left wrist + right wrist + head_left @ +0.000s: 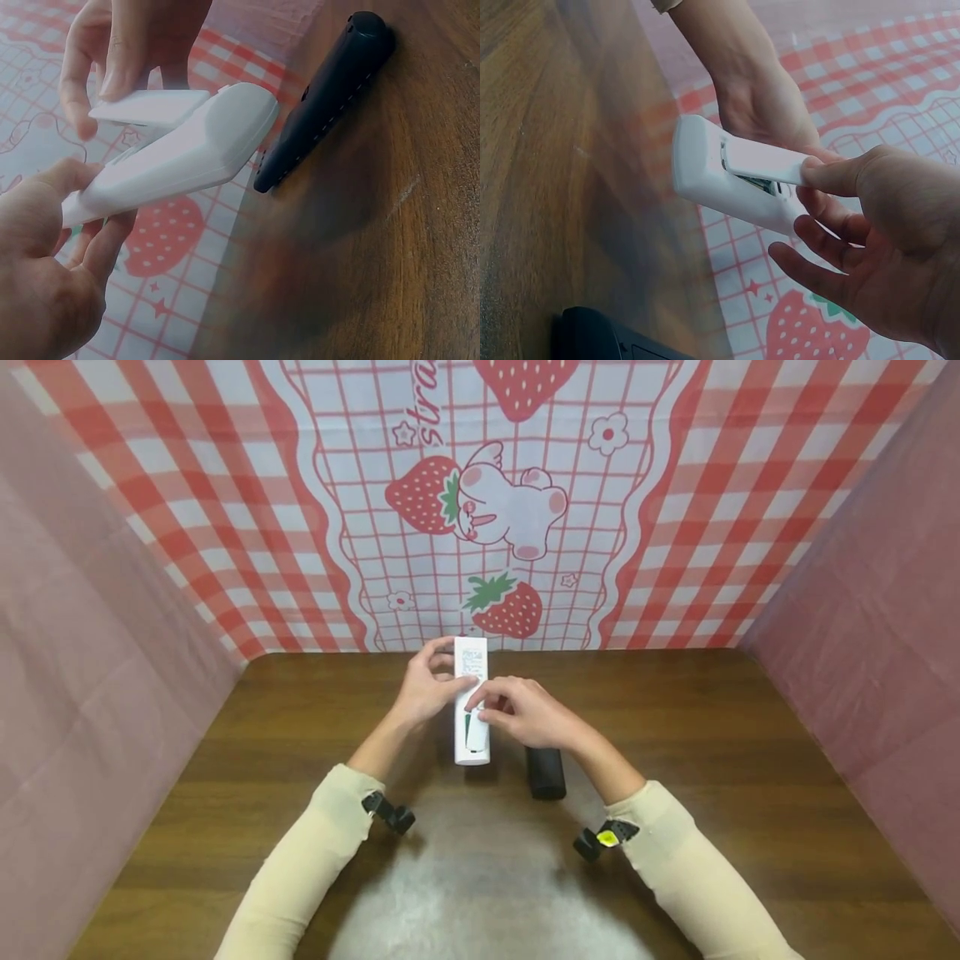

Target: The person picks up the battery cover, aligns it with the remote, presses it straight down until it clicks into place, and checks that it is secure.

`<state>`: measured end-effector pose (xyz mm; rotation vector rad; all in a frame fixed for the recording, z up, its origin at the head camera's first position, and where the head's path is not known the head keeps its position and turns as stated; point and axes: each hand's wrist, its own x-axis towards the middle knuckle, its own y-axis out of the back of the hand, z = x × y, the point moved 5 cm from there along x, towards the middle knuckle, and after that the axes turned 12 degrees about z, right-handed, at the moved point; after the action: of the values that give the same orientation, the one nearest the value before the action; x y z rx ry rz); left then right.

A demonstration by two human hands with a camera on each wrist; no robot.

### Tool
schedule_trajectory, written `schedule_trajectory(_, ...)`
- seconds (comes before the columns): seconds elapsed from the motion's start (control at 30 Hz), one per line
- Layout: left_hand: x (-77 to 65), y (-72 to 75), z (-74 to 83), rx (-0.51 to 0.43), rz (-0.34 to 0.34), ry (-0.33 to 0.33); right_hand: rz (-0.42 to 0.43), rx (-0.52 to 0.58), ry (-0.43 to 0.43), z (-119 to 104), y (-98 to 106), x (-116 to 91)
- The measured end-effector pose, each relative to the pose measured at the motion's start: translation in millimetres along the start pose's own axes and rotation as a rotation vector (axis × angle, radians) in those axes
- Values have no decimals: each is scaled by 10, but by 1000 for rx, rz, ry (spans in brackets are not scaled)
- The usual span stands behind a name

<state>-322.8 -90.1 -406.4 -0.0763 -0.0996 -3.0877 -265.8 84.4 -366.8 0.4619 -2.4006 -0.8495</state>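
My left hand (426,687) grips a white remote control (471,657) by its side, back face up, held above the table. Printed text marks the upper part of that back. Between thumb and finger my right hand (534,714) pinches the white battery cover (761,159). One end of the cover is lifted while its other end sits at the remote's end. Beneath it, part of the battery compartment (759,184) shows green and metal. A black remote control (330,97) lies on the table beside the right hand, partly hidden under the right wrist in the head view.
The brown wooden table (300,752) reaches back to a red-and-white strawberry cloth (300,510). Pink cloth walls (97,635) stand on both sides. A black strap camera (390,814) sits on the left wrist, another camera (596,841) on the right.
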Motion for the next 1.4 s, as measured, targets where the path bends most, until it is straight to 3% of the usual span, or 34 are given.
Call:
schedule_trajectory(0.6, 4, -30, 69, -15, -13, -16, 43, -41, 62, -29, -37, -1)
schedule_trajectory(1.4, -17, -27, 34, -25, 6, -1, 93, -121, -47, 28, -132, -42)
